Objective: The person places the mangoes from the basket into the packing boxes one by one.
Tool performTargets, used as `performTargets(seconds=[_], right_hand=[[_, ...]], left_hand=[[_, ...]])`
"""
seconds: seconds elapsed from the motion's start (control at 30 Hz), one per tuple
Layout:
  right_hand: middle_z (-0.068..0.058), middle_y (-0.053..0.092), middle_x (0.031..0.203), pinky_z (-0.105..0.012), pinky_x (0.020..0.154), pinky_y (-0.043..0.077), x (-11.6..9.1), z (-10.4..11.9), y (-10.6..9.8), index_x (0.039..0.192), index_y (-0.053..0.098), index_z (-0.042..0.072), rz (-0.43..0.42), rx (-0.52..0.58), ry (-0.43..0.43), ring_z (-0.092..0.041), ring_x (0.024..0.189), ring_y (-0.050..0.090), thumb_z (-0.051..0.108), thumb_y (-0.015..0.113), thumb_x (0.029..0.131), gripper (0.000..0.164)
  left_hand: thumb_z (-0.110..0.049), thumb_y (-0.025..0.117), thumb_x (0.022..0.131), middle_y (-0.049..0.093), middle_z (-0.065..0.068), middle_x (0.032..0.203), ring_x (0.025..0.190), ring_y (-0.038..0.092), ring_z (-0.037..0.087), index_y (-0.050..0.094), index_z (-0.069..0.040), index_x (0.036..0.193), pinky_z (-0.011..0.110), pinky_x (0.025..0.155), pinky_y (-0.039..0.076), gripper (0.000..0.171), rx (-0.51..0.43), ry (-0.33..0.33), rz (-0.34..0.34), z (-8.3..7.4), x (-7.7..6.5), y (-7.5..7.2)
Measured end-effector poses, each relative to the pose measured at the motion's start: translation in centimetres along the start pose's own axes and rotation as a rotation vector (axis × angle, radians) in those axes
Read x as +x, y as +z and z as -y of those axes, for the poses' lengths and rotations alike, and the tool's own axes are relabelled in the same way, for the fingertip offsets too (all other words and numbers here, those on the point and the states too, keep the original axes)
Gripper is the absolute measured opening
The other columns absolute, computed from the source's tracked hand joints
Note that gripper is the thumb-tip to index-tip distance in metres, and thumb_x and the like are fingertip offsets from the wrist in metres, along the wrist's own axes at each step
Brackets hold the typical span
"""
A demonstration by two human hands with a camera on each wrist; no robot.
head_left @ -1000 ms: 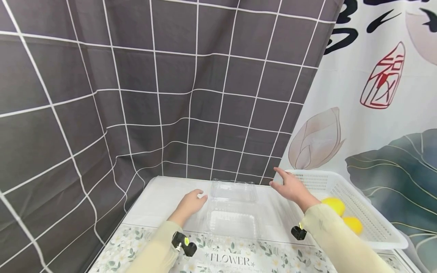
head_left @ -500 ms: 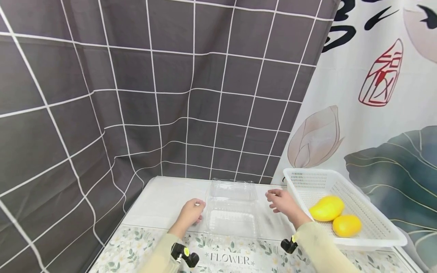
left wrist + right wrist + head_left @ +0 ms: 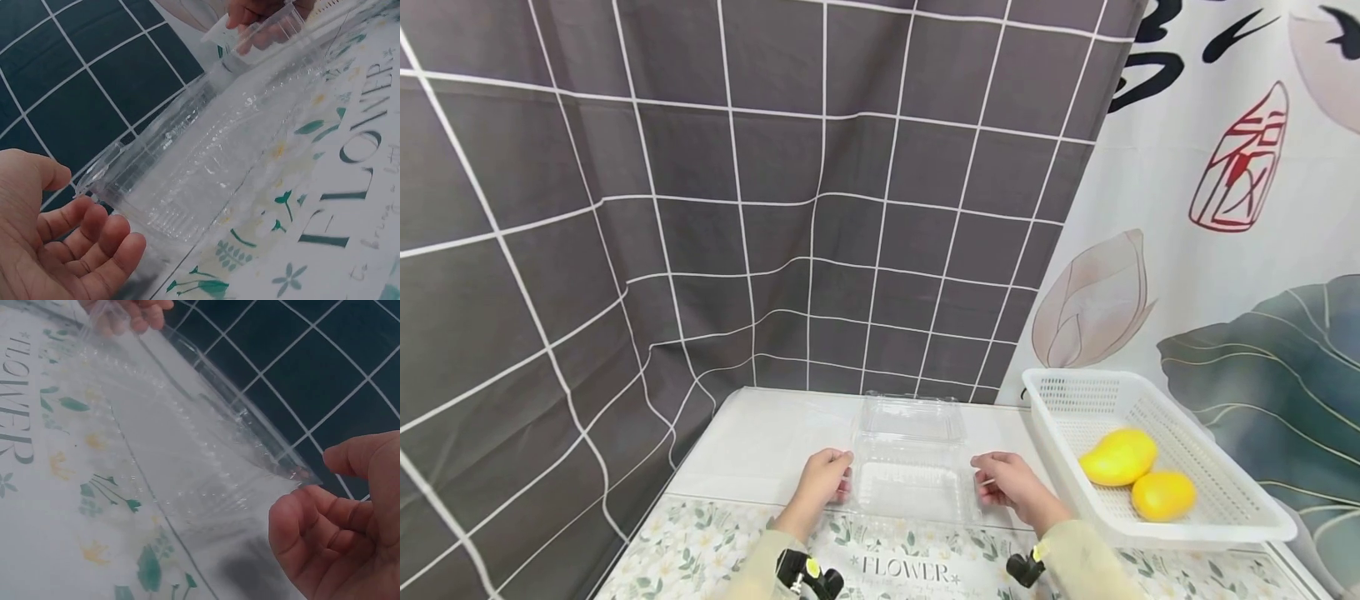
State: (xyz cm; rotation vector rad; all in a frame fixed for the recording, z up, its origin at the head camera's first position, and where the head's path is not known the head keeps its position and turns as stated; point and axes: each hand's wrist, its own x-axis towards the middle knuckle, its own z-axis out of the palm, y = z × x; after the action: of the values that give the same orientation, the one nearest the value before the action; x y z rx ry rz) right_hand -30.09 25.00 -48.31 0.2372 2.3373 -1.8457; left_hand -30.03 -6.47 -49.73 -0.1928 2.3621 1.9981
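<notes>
A clear plastic clamshell box [image 3: 910, 487] lies unfolded on the table, its lid [image 3: 912, 418] on the far side. My left hand [image 3: 822, 483] is at its left edge. In the left wrist view the thumb [image 3: 55, 176] stands over the box's corner, the bent fingers [image 3: 119, 234] below it. On the opposite side, my right hand [image 3: 1011, 485] meets the right edge. The right wrist view shows a gap between thumb [image 3: 350, 453] and fingers [image 3: 290, 522], with the rim's corner at the gap. The box lies flat.
To the right stands a white perforated basket [image 3: 1240, 487]. It holds two yellow mangoes, one longer [image 3: 1120, 457] and one rounder [image 3: 1163, 496]. A flowered cloth printed FLOWER [image 3: 906, 569] covers the table's near part. A dark checked curtain [image 3: 865, 233] hangs behind.
My right hand has come left and down from beside the basket to the box's right edge. My left hand has lowered slightly to the left edge. The box has stayed put.
</notes>
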Motion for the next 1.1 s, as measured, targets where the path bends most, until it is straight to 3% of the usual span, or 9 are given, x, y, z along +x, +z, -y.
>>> performTargets(seconds=[0.43, 0.8, 0.97, 1.1], right_hand=[[-0.007, 0.058, 0.075, -0.024, 0.050, 0.051, 0.1, -1.1, 0.7, 0.114, 0.057, -0.012, -0.005, 0.116, -0.035, -0.014, 0.059, 0.055, 0.010, 0.058, 0.101, 0.026], [-0.007, 0.057, 0.077, -0.024, 0.051, 0.051, 0.4, -1.0, 1.0, 0.114, 0.058, -0.011, -0.061, 0.109, -0.030, -0.014, 0.059, 0.055, 0.008, 0.057, 0.101, 0.023], [-0.010, 0.058, 0.083, -0.029, 0.053, 0.055, 0.2, -0.5, 1.0, 0.115, 0.058, -0.008, -0.094, 0.010, -0.056, -0.017, 0.061, 0.059, 0.011, 0.059, 0.100, 0.024], [-0.016, 0.060, 0.091, -0.034, 0.057, 0.060, -0.2, 0.9, 0.4, 0.116, 0.056, -0.007, -0.111, -0.190, -0.099, -0.021, 0.069, 0.063, 0.017, 0.057, 0.100, 0.029]], left_hand=[[-0.014, 0.059, 0.099, 0.059, 0.008, 0.080, 0.059, 0.055, 0.012, 0.065, 0.005, 0.104, 0.022, 0.053, 0.049, 0.021, 0.026, 0.015, -0.046, 0.4, 0.2, 1.2], [-0.020, 0.052, 0.105, 0.063, 0.011, 0.085, 0.069, 0.055, 0.017, 0.061, 0.003, 0.117, 0.028, 0.060, 0.049, 0.028, 0.057, 0.079, -0.111, 0.8, -0.2, 2.4], [-0.022, 0.053, 0.105, 0.065, 0.011, 0.090, 0.075, 0.059, 0.019, 0.061, 0.002, 0.119, 0.030, 0.065, 0.052, 0.029, 0.059, 0.078, -0.133, 1.1, -0.2, 2.6], [-0.022, 0.053, 0.105, 0.066, 0.010, 0.090, 0.075, 0.059, 0.018, 0.061, 0.002, 0.120, 0.030, 0.066, 0.053, 0.029, 0.055, 0.068, -0.133, 1.1, -0.3, 2.6]])
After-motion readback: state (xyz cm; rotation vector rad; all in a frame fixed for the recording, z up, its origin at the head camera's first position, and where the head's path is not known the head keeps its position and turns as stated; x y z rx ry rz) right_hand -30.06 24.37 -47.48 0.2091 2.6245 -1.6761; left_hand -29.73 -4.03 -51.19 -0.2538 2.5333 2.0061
